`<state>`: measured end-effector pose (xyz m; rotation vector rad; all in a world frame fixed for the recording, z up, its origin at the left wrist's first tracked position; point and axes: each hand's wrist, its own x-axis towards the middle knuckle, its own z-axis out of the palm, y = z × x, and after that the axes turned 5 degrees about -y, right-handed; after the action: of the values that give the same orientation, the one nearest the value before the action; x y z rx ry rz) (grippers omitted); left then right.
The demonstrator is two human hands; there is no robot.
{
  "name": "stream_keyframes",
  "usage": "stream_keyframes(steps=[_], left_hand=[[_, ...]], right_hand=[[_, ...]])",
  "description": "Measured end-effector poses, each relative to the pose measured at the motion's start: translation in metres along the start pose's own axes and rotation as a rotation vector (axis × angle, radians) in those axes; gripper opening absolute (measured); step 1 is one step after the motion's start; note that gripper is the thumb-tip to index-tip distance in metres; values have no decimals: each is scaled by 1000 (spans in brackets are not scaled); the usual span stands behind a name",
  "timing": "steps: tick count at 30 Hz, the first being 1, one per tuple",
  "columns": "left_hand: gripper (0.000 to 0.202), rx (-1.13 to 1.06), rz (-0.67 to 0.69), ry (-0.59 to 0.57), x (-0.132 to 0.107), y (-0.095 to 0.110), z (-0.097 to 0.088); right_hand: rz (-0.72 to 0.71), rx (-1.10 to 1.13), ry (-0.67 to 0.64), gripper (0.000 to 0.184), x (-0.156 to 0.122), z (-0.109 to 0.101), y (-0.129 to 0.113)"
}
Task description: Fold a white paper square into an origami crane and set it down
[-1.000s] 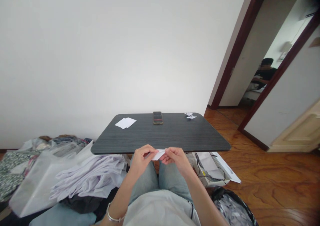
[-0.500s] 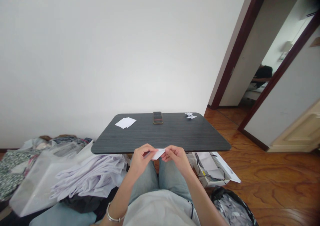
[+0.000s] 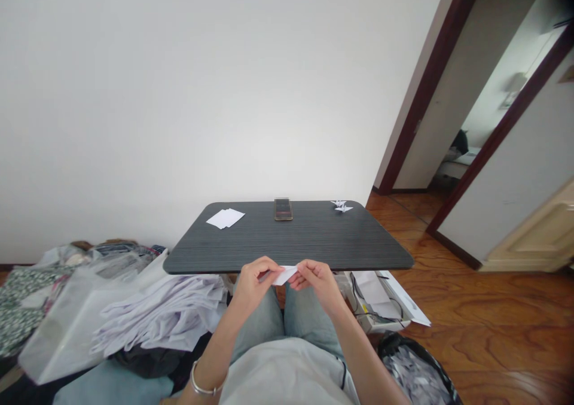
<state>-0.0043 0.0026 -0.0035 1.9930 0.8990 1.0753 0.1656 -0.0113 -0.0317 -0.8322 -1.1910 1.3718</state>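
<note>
Head view: A small, apparently folded white paper (image 3: 283, 276) is held between a seated person's left hand (image 3: 255, 280) and right hand (image 3: 319, 279), at the middle of the near edge of a dark worktop (image 3: 314, 240); from where I stand, I cannot tell whether it touches that edge. The danger, in my judgement, lies in how little there is to grip: an uneven pull from one side could skew a fold or tear the paper, and a slack pinch could let it fall onto the blue jeans (image 3: 309, 315) below. Both hands grasp the paper, the left pinching its left end between thumb and forefinger, the right pinching its right end with the other fingers curled underneath. The forearms slant inward from either side of the body, a silver bangle (image 3: 201, 387) at the left wrist. Toward the worktop's far left corner lie white sheets (image 3: 225, 218), overlapping; a phone (image 3: 283, 210) rests at the middle of the far edge, and two white paper birds (image 3: 344, 208) stand close together near the far right corner.
</note>
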Motion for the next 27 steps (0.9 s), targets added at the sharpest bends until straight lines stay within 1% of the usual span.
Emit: stream_keyframes(steps=[5, 9, 13, 18, 22, 27], left_hand=[[16, -15, -2, -5, 0, 3, 1], [14, -51, -57, -40, -1, 2, -1], [14, -202, -162, -72, -2, -3, -2], [14, -372, -254, -42, -1, -3, 1], [18, -460, -266, -44, 0, 1, 3], [14, -503, -264, -18, 0, 1, 4]], right_hand=[[68, -12, -22, 37, -2, 4, -2], [101, -16, -27, 39, -1, 5, -1], [86, 1, -25, 38, -2, 3, -1], [76, 12, -35, 39, -2, 2, -3], [74, 18, -39, 39, -3, 4, -6], [72, 18, -38, 39, -4, 6, -7]])
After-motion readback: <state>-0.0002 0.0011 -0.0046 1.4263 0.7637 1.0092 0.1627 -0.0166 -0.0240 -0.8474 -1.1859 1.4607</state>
